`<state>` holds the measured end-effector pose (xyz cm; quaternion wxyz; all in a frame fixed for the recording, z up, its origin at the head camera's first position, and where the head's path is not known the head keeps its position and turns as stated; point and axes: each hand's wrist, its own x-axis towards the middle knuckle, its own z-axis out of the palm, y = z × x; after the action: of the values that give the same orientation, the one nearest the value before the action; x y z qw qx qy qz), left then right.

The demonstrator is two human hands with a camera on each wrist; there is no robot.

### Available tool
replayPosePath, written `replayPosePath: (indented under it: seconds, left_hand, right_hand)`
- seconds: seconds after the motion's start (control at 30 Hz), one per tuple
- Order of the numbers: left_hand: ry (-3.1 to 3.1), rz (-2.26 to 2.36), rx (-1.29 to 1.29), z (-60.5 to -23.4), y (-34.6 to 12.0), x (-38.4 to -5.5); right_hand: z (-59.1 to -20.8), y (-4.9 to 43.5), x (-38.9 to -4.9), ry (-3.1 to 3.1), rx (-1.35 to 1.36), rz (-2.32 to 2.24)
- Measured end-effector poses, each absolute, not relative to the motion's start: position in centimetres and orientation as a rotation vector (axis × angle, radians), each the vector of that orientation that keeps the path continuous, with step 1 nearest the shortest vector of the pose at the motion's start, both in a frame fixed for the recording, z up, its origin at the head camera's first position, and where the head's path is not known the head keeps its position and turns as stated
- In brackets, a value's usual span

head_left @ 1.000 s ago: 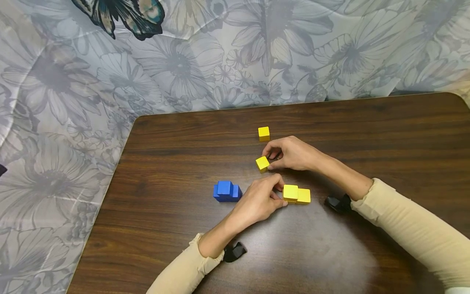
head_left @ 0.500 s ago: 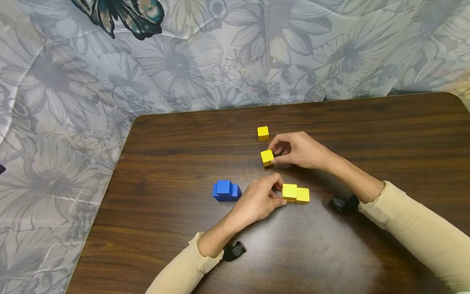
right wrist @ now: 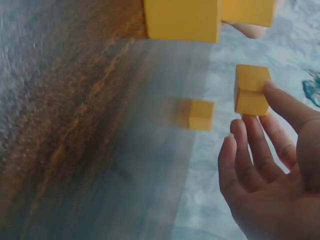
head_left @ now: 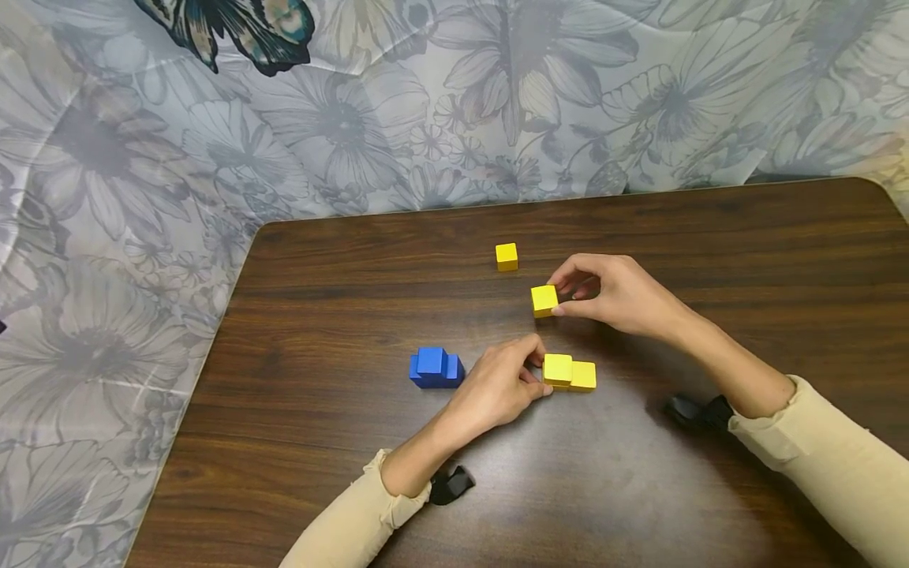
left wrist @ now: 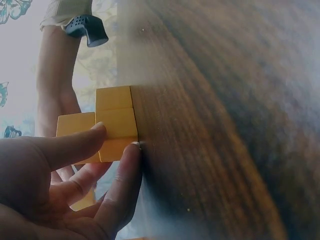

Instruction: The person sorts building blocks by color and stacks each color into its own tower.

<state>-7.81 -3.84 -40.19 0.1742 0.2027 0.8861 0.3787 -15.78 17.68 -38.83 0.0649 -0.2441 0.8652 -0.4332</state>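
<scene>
My right hand (head_left: 625, 296) pinches a yellow cube (head_left: 544, 300) between thumb and fingertips; in the right wrist view the cube (right wrist: 251, 90) appears lifted off the tabletop. Nearer the front, my left hand (head_left: 495, 384) grips the left end of a yellow block stack (head_left: 557, 369), one block sitting raised on a low row. The left wrist view has the thumb on one side of the stack (left wrist: 116, 122) and fingers on the other. Beyond the right hand, a lone yellow cube (head_left: 506, 256) rests on the table. Palm and fingers partly hide the stack's left side.
Left of my left hand stands a group of blue blocks (head_left: 431, 367), one raised above the others. The brown wooden table (head_left: 319, 300) ends at a back edge before a flowered cloth (head_left: 348, 126). Black straps with small devices sit at both wrists.
My right hand has carried its yellow cube to the right and slightly away, and the cube now sits squarer to the view. My left hand and the stack have stayed put.
</scene>
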Motion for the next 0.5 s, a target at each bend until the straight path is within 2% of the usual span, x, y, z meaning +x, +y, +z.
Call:
replayPosePath:
  seconds: [0.5]
  left_hand:
    - [2.512, 1.068, 0.564, -40.0, -3.8, -7.8]
  right_hand:
    - [-37.2, 20.0, -12.8, 2.719, -0.589, -1.35]
